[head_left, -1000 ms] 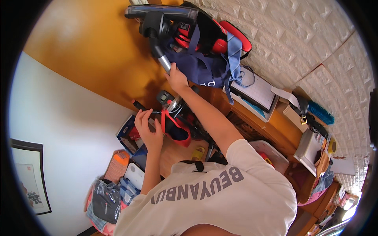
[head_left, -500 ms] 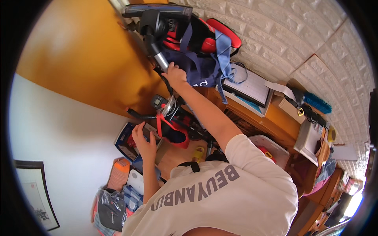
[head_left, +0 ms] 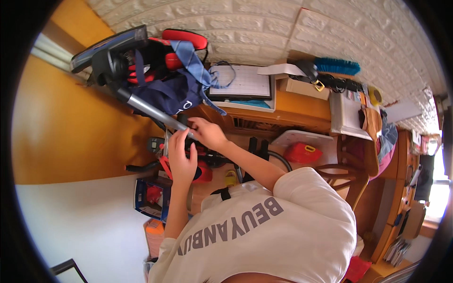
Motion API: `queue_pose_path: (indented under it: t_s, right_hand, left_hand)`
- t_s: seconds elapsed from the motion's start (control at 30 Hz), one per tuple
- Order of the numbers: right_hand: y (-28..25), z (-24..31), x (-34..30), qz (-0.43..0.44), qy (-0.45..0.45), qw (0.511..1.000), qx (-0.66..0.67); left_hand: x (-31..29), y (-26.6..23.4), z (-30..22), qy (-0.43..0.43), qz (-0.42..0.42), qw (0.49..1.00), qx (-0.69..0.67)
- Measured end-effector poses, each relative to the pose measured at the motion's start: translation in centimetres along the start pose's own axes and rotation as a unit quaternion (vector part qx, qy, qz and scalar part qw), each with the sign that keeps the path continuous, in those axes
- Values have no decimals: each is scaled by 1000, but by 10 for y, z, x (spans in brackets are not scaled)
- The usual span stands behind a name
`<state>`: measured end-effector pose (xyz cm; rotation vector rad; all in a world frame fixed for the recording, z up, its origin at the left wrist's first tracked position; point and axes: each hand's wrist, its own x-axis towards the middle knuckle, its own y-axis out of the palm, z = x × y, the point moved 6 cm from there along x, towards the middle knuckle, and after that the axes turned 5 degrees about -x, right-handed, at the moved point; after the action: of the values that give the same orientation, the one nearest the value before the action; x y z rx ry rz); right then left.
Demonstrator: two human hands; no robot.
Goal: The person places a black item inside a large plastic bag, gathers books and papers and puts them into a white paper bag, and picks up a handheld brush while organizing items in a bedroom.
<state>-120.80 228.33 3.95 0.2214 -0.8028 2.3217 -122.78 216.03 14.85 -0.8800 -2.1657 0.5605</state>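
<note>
A vacuum cleaner tube, silver and slanted, runs down to the right from a dark, flat floor head at the upper left. Around the tube's lower end, my right hand is closed, with its fingers bent over the metal. Just below, my left hand reaches up with fingers stretched against the tube and thumb apart. Whether it bears any weight is not clear. Behind the floor head and tube lie a navy bag and a blue striped tie.
An orange-brown cabinet along the brick wall bears a white-sheeted board and a blue brush. Exercise-machine handlebars stand below the tube, near a blue box. A wooden chair is at the right.
My right hand has drawn the tube toward me, and more of its metal shows. My left hand has risen to the tube. The view has turned to the right.
</note>
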Motion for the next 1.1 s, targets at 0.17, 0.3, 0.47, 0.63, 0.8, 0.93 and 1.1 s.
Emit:
queue_pose_path:
  t_s: [0.17,0.3,0.47,0.63,0.8,0.93,1.1]
  right_hand:
    - [-103,-79,-80,-164,165,971,-44]
    - [-172,-112,-104,-278,159,933,-164]
    - [-184,-177,-91,-183,289,924,-169]
    - [-160,-233,-93,-242,382,878,158]
    - [-140,-222,-120,-227,442,844,202]
    - [-145,-234,-118,-231,457,827,233]
    - [-145,-240,-98,-149,462,838,249]
  left_hand:
    - [51,58,-7,108,38,993,2]
    - [83,104,30,88,67,994,-20]
    - [81,152,84,-15,102,992,-70]
    - [27,211,135,-307,142,902,-268]
    - [-21,230,142,-502,127,724,-456]
    - [-28,238,139,-525,134,691,-479]
    - [-24,237,122,-505,147,700,-483]
